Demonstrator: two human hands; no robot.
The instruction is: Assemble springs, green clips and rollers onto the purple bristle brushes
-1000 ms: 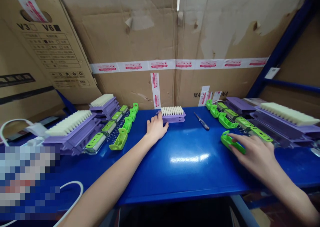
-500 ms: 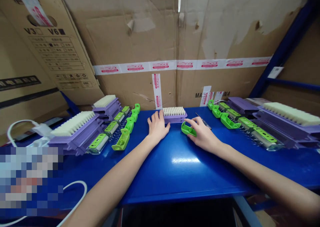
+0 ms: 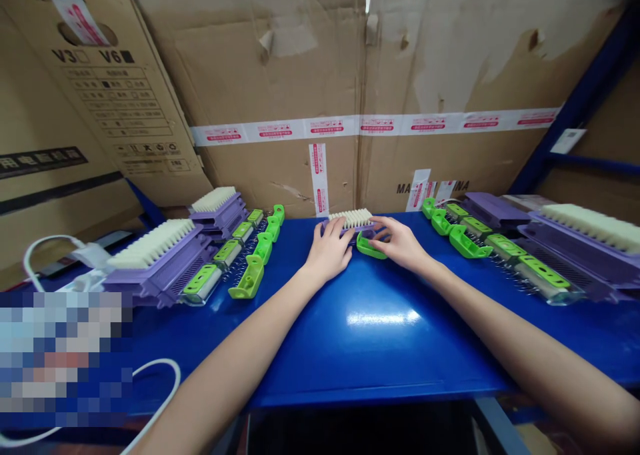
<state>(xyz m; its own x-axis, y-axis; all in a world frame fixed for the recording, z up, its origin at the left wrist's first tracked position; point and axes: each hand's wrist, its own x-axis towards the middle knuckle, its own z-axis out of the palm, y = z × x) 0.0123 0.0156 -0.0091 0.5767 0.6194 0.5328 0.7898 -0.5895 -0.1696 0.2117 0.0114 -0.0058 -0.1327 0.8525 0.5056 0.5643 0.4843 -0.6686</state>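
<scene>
Judging from the hands, in the step of bringing a green cap [image 3: 371, 247] to the near side of the centre brush [image 3: 353, 218]. With the left hand [image 3: 327, 249], touching this brush from the left, with fingers spread over it; gripping or only pressing, cannot tell. With the right hand [image 3: 400, 243], grasping the cap between thumb and fingers, low at the right end of the brush; already touching the purple body or slightly apart, not possible to say. As for the brush, resting at the back of the bench [image 3: 350, 355], with bristles upward, near the cardboard wall [image 3: 260, 168].

For the next move, probably necessary: to steady the brush with the left fingers, to align the cap carefully, and to avoid pushing the brush backward.

Now to count. Of brushes showing cream bristles, four: two at left [image 3: 150, 275], one at centre, one at right [image 3: 595, 228]. Of purple blocks [image 3: 495, 209] without visible bristles, one, behind the right brush. Of caps, eight: one in the right fingers, four in the left row [image 3: 247, 281], three in the right row [image 3: 467, 243]. Of green-topped bars [image 3: 203, 280], eight: four on each side, lying between caps and brushes.
</scene>
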